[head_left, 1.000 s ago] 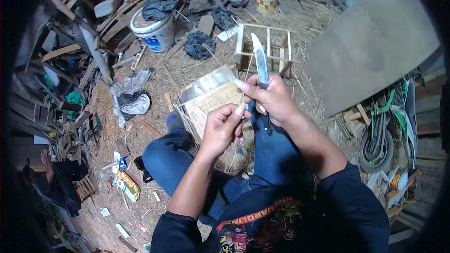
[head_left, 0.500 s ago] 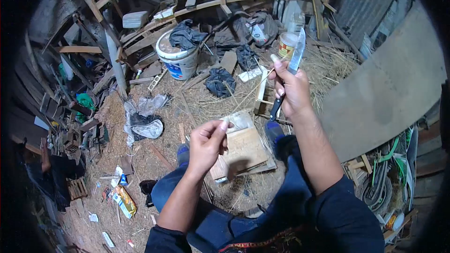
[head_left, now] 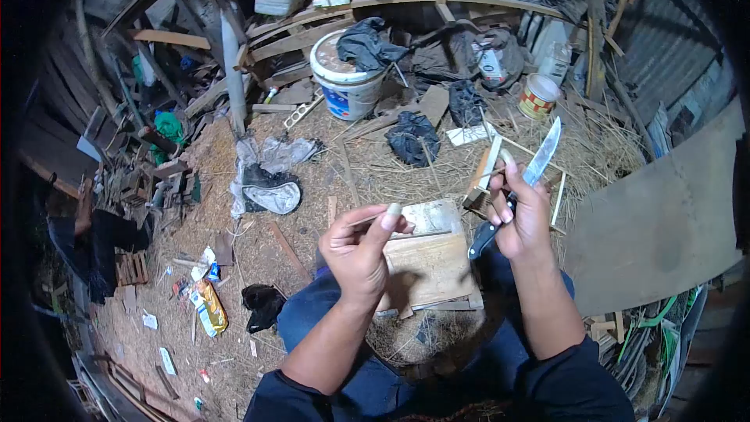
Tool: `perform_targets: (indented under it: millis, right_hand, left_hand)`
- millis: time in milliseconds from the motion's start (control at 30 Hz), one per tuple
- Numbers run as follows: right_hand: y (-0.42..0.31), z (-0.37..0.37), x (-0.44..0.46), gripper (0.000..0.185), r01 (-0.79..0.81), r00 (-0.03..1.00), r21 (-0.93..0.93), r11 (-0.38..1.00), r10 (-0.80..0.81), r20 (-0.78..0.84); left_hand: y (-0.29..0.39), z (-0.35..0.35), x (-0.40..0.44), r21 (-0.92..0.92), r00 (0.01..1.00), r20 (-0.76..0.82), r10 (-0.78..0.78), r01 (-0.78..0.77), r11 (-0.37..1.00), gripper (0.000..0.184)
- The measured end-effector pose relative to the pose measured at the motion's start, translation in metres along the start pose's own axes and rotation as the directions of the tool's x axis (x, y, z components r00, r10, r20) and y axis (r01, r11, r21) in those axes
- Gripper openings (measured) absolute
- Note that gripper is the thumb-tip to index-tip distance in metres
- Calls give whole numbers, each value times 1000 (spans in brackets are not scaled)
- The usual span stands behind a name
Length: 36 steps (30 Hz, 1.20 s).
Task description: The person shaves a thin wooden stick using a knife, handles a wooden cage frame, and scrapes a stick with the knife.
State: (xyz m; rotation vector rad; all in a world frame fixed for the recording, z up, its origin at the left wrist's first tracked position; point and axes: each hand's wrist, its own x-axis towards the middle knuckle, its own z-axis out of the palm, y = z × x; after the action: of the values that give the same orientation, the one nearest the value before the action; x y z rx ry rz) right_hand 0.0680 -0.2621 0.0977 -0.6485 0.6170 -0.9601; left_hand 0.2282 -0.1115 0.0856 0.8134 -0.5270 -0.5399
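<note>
My right hand (head_left: 522, 211) is closed around the black handle of a knife (head_left: 544, 150), its blade pointing up and away to the right. The thumb of that hand is raised beside the blade. To its left, my left hand (head_left: 361, 254) is closed in a pinch, thumb pressed against the fingers. A thin wooden strip (head_left: 362, 221) shows at those fingers, mostly hidden by the hand. Beneath and between both hands lies a flat wooden board (head_left: 431, 266) between my legs. Just beyond the right hand, a small wooden frame (head_left: 486, 169) rests on the straw.
A white bucket (head_left: 348, 86) with a black plastic bag on it stands ahead. A smaller tub (head_left: 539, 96) is farther right. A large flat sheet (head_left: 656, 211) leans at the right. Black bags, a yellow packet (head_left: 209, 309) and wood scraps litter the ground.
My view has turned left, shifting the surroundings rightward. The thin strip stretched between my hands before; now it shows only at my left hand. The knife stays in my right hand.
</note>
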Motion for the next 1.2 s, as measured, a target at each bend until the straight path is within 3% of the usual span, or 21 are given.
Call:
perform_targets:
  millis: [167, 233, 433, 567, 633, 667, 733, 767, 833, 933, 967, 1000, 1067, 1133, 1200]
  right_hand:
    - [14, 6, -10, 18, -75, 997, 0, 997, 75, -28]
    - [19, 4, -14, 19, -100, 995, -10, 995, 100, -13]
    - [23, -14, -42, 30, -116, 993, -50, 992, 118, 32]
    - [21, -55, -117, 43, -429, 896, -312, 848, 444, -25]
    - [22, -85, -168, 49, -602, 791, -281, 748, 607, -77]
    - [26, -108, -192, 49, -600, 794, -271, 752, 600, -93]
    - [34, -152, -230, 54, -702, 708, -223, 676, 695, -125]
    - [23, -155, -239, 54, -698, 715, -201, 688, 683, -147]
    - [-9, -156, -238, 53, -505, 863, -249, 826, 471, -186]
    - [-41, -177, -231, 49, -261, 935, -441, 859, 112, -336]
    - [-42, -199, -230, 48, -158, 935, -502, 850, -36, -354]
    - [-47, -205, -233, 48, -159, 924, -494, 855, -47, -379]
    - [-53, -212, -241, 48, -70, 913, -693, 717, -235, -335]
    - [-60, -183, -260, 50, -329, 944, -584, 742, 245, -221]
    - [-33, -173, -269, 51, -422, 875, -435, 796, 483, 36]
  left_hand:
    - [-6, 4, 2, 9, 999, -25, -32, 32, 999, 11]
    - [-9, 6, 2, 133, 1000, -15, -6, 8, 991, 11]
    - [-4, 3, 10, 104, 999, -47, 21, -16, 994, 12]
    - [0, -3, 12, 173, 997, -4, -75, 74, 982, 15]
    - [-1, -4, 9, 164, 958, 112, -265, 245, 955, 14]
    - [-1, -1, 3, 145, 936, 123, -330, 312, 939, 14]
    - [-4, 3, -9, 152, 871, 211, -443, 418, 895, 14]
    - [-7, 6, -17, 171, 796, 280, -536, 508, 844, 14]
    - [-15, 15, -36, 224, 724, 360, -589, 546, 808, 15]
    - [-29, 26, -65, 297, 573, 455, -681, 624, 723, 18]
    - [-33, 31, -73, 308, 546, 472, -692, 633, 710, 18]
    - [-36, 34, -82, 319, 524, 472, -709, 648, 692, 18]
    - [-41, 38, -95, 359, 458, 477, -750, 677, 642, 19]
    - [-43, 43, -109, 405, 467, 438, -768, 660, 632, 21]
    - [-44, 48, -120, 373, 474, 412, -779, 692, 618, 21]
